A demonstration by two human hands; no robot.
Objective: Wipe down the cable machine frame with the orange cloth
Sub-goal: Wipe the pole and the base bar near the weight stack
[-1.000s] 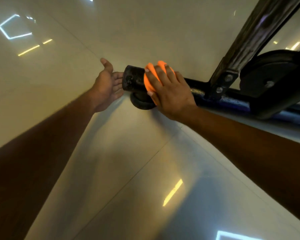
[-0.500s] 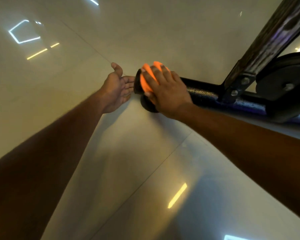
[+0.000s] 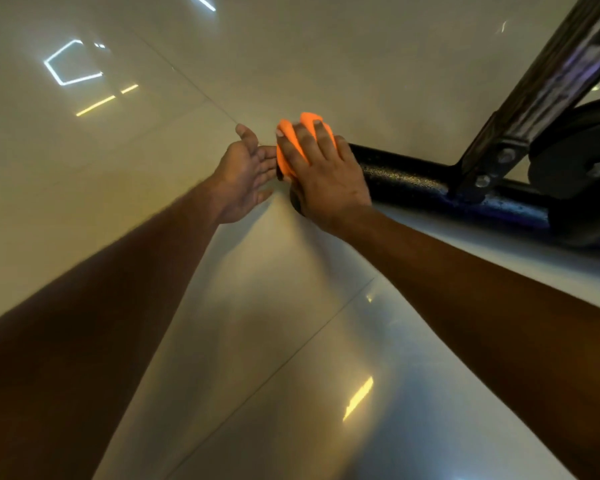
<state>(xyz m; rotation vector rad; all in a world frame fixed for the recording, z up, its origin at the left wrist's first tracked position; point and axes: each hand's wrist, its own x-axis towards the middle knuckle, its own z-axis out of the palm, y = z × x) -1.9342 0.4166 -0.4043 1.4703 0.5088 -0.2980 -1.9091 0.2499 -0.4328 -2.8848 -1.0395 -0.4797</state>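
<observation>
Floor (image 3: 291, 358) nearest: glossy tiles, light reflections, both forearms reaching out over it from the near edge, left arm on the left, right arm on the right.

Right hand (image 3: 321, 174) lies palm-down on the cloth (image 3: 293, 147), fingers spread and bent over the bunched orange wad, pressing it onto the end of the bar (image 3: 406, 180). Cloth is wrapped over the bar's left tip, so the end itself is hidden; only orange shows between and past the fingers. Likely reason for the grip: curling the cloth around the round tube lets one pass clean top and sides together, and the end cap gets covered too. A dark round foot under the bar end shows just below the hand, mostly hidden.

Left hand (image 3: 246, 176) sits just left of the cloth, palm turned toward it, fingers loose and straight, thumb up, holding nothing. Fingertips look to be at or touching the cloth edge; contact can't be confirmed. Probably there to steady or catch the cloth as it comes off the end.

Farther right: bar runs right along the floor to a bolted bracket, where an upright (image 3: 551, 84) rises diagonally to the top right. A black pulley (image 3: 582, 161) sits at the far right edge, beside the upright.

Wiping looks mid-way: low bar end in hand, upright untouched by the cloth now.
</observation>
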